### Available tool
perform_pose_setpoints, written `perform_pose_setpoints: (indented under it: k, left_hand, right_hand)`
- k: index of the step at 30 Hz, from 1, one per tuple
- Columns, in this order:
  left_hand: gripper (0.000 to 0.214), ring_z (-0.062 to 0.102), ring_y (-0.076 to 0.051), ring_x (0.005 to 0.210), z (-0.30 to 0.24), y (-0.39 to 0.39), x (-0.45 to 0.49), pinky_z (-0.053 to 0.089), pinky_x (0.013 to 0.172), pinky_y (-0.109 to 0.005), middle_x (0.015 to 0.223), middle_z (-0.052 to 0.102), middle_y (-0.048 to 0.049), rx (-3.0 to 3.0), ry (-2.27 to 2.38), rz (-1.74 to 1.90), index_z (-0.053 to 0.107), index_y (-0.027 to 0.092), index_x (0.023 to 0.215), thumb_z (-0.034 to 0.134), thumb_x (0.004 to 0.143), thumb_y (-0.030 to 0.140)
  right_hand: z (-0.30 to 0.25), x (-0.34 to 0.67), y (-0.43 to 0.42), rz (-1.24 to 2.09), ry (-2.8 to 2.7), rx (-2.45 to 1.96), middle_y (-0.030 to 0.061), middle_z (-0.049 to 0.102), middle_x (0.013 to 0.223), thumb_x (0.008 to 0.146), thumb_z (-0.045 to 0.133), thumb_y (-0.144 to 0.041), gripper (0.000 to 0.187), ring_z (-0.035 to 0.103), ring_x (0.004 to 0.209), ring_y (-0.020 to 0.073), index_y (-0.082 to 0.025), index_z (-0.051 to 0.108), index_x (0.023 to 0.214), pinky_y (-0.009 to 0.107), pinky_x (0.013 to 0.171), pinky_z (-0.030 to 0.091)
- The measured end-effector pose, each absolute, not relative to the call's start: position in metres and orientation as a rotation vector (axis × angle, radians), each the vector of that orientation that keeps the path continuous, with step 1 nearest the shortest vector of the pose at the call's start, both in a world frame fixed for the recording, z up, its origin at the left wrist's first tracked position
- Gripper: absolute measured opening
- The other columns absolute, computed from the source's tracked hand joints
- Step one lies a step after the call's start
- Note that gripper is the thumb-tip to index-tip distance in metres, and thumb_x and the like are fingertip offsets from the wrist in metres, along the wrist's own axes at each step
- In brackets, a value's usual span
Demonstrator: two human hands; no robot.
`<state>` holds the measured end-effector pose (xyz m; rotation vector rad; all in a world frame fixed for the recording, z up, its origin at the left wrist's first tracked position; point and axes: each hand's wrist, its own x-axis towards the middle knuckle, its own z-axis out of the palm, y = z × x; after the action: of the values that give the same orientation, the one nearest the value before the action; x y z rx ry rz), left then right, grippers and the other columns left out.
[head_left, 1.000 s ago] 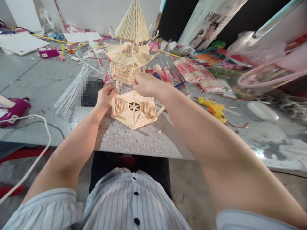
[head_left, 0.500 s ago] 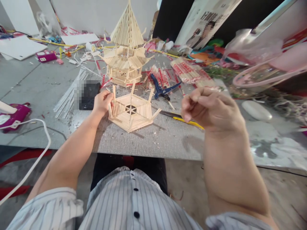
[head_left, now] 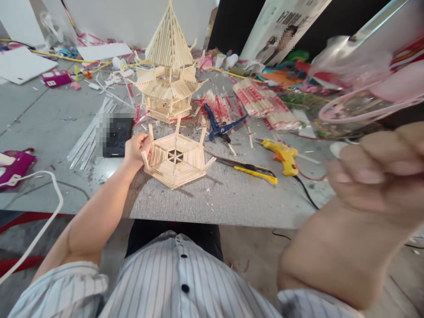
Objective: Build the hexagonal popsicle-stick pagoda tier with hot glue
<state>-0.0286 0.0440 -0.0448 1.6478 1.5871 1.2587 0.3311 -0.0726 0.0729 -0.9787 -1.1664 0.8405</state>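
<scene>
A flat hexagonal base of wooden sticks (head_left: 175, 160) with upright posts lies on the grey table (head_left: 232, 198) in front of me. My left hand (head_left: 136, 148) grips its left edge, fingers curled round a post. My right hand (head_left: 377, 172) is raised close to the camera at the right, blurred, fingers curled together; anything in it is hidden. Behind the base stands a finished stick pagoda (head_left: 167, 73) with a pointed roof.
Blue pliers (head_left: 221, 126), a yellow-handled cutter (head_left: 251, 170) and a yellow glue gun (head_left: 281, 153) lie right of the base. Packs of sticks (head_left: 261, 104) sit behind them. A dark phone (head_left: 114, 136), loose white strips (head_left: 88, 137) and a white cable (head_left: 49, 207) are at the left.
My right hand left the stick base, swung right and rose close to the camera. My left hand stayed on the base's left edge.
</scene>
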Motion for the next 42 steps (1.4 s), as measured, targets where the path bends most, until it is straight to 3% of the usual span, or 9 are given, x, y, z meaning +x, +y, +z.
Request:
perform_pose_setpoints:
  k: [2,4,6,10,16,20,27,33,42]
  left_hand:
    - [0.023,0.054,-0.009,0.040,-0.047,0.046,-0.030,0.039,0.042,-0.019,0.045,0.054,0.0033,1.657,1.574,1.271,0.057,0.019,0.066,0.055,0.081,0.036]
    - [0.025,0.055,-0.009,0.041,-0.049,0.046,-0.031,0.040,0.043,-0.019,0.046,0.055,0.0030,1.646,1.559,1.277,0.058,0.019,0.066,0.055,0.082,0.037]
    - [0.026,0.056,-0.009,0.042,-0.050,0.046,-0.032,0.042,0.043,-0.020,0.047,0.056,0.0026,1.635,1.548,1.269,0.058,0.019,0.066,0.054,0.083,0.038]
    - [0.022,0.056,-0.009,0.043,-0.049,0.044,-0.032,0.043,0.044,-0.019,0.050,0.055,0.0033,1.636,1.523,1.284,0.057,0.019,0.071,0.054,0.083,0.037]
    - [0.026,0.054,-0.004,0.041,-0.053,0.049,-0.030,0.042,0.037,-0.017,0.088,0.063,-0.0008,1.530,1.462,1.410,0.055,0.021,0.093,0.064,0.078,0.041]
    - [0.032,0.053,-0.005,0.041,-0.055,0.051,-0.029,0.044,0.039,-0.018,0.084,0.062,-0.0010,1.589,1.475,1.347,0.059,0.020,0.101,0.062,0.080,0.044]
    - [0.023,0.048,-0.006,0.045,-0.048,0.045,-0.029,0.036,0.041,-0.019,0.070,0.057,0.0009,1.764,1.536,1.380,0.059,0.019,0.081,0.059,0.083,0.043]
    - [0.048,0.042,-0.009,0.049,-0.030,0.033,-0.031,0.031,0.049,-0.026,0.051,0.043,0.0018,2.119,1.330,1.422,0.044,0.019,0.051,0.052,0.088,0.049]
    - [0.063,0.042,-0.012,0.045,-0.041,0.035,-0.034,0.033,0.048,-0.030,0.052,0.049,-0.0013,1.921,1.116,1.507,0.059,0.022,0.058,0.027,0.090,0.067]
  right_hand:
    - [0.055,0.328,-0.061,0.690,-1.298,-1.103,0.0002,0.040,0.051,0.077,0.067,-0.039,0.024,0.049,0.049,0.0170,-0.030,0.059,0.056,0.035,0.046,0.042]
    - [0.029,0.319,-0.044,0.671,-1.507,-1.374,0.0026,0.058,0.062,0.081,0.061,-0.041,0.024,0.058,0.060,0.0182,-0.025,0.063,0.062,0.039,0.061,0.048]
    - [0.001,0.308,-0.028,0.683,-1.602,-1.503,0.0048,0.066,0.082,0.073,0.066,-0.039,0.017,0.060,0.066,0.0172,-0.023,0.066,0.079,0.037,0.064,0.049]
    - [-0.034,0.287,-0.014,0.877,-1.809,-1.350,0.0078,0.069,0.099,0.074,0.067,-0.037,0.036,0.064,0.071,0.0148,-0.021,0.066,0.106,0.030,0.062,0.051]
    - [-0.038,0.274,-0.016,0.836,-1.924,-1.156,0.0067,0.070,0.087,0.077,0.070,-0.043,0.030,0.062,0.066,0.0146,-0.021,0.070,0.097,0.028,0.058,0.050]
    - [-0.036,0.271,-0.015,0.751,-1.999,-1.066,0.0054,0.071,0.081,0.087,0.059,-0.039,0.020,0.064,0.073,0.0171,-0.023,0.070,0.083,0.031,0.065,0.050]
    - [-0.035,0.271,-0.016,0.754,-2.001,-1.167,0.0045,0.070,0.077,0.090,0.053,-0.036,0.022,0.065,0.072,0.0180,-0.022,0.068,0.083,0.031,0.066,0.049]
    - [-0.044,0.276,-0.013,0.741,-1.807,-1.309,0.0039,0.069,0.079,0.088,0.053,-0.034,0.020,0.061,0.065,0.0146,-0.020,0.067,0.092,0.031,0.063,0.049]
    - [-0.027,0.278,0.026,0.847,-1.517,-1.316,0.0022,0.069,0.079,0.079,0.061,-0.029,0.012,0.059,0.063,0.0104,-0.021,0.069,0.084,0.027,0.062,0.052]
